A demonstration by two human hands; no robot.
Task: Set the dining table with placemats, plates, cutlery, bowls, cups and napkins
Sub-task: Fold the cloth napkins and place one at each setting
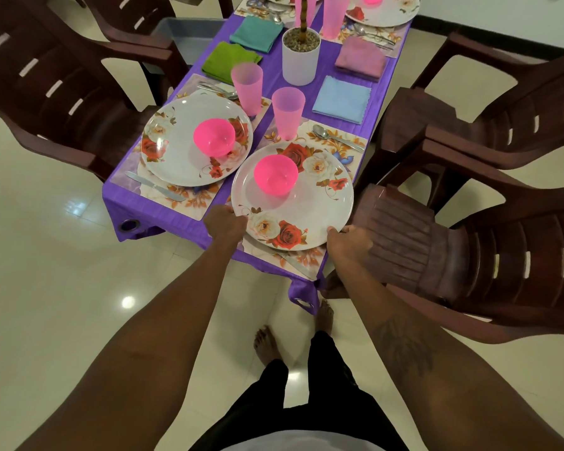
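A white floral plate with a pink bowl on it sits over the near right placemat. My left hand grips its left rim and my right hand grips its near right rim. A knife lies partly under the plate's near edge. A spoon and a pink cup stand beyond the plate. To the left lies a second floral plate with a pink bowl, a knife, cutlery and a pink cup.
Folded napkins lie mid-table: green, teal, purple, blue. A white plant pot stands in the centre of the purple tablecloth. Brown plastic chairs flank both sides. Further place settings show at the far end.
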